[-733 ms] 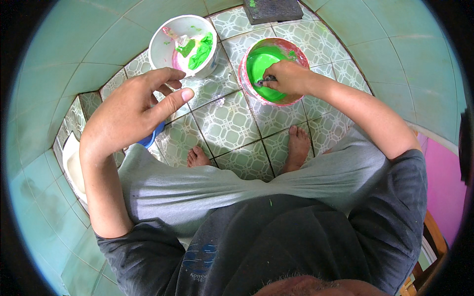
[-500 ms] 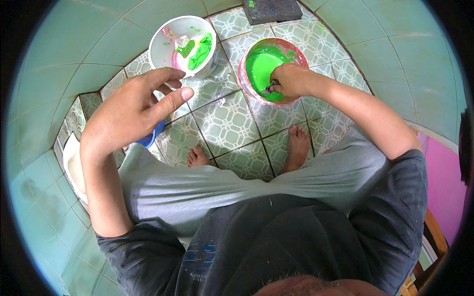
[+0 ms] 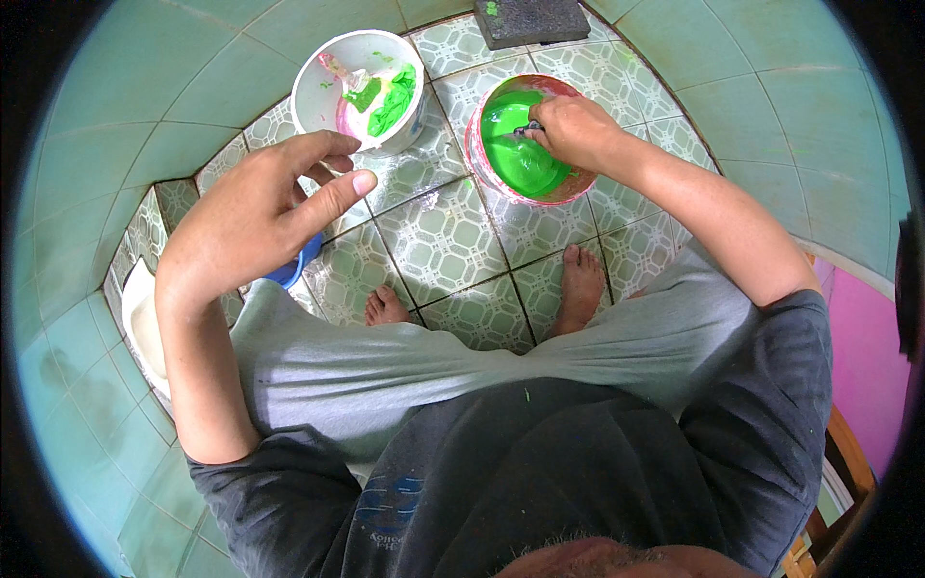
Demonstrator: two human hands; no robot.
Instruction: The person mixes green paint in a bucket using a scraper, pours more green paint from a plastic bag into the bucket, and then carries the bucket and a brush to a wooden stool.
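My right hand is closed round a slim dark grey tool, its lower end sunk in bright green paint. Its exact kind cannot be made out. The paint fills part of a round bucket with a reddish, paint-smeared rim. My left hand hovers with fingers apart and nothing in it, nearest to a white bucket. Inside that one lie a paintbrush with green on it and a crumpled green piece, perhaps plastic or cloth.
Patterned green tiles cover the floor, with my bare feet on it. A dark block lies beyond the buckets. Tiled walls close in around. Part of a blue container shows below my left hand, and a cream-white object stands left.
My right hand has shifted up within the paint bucket, bringing the tool from the near side to the middle, and the paint surface swirls. My left hand stays in place.
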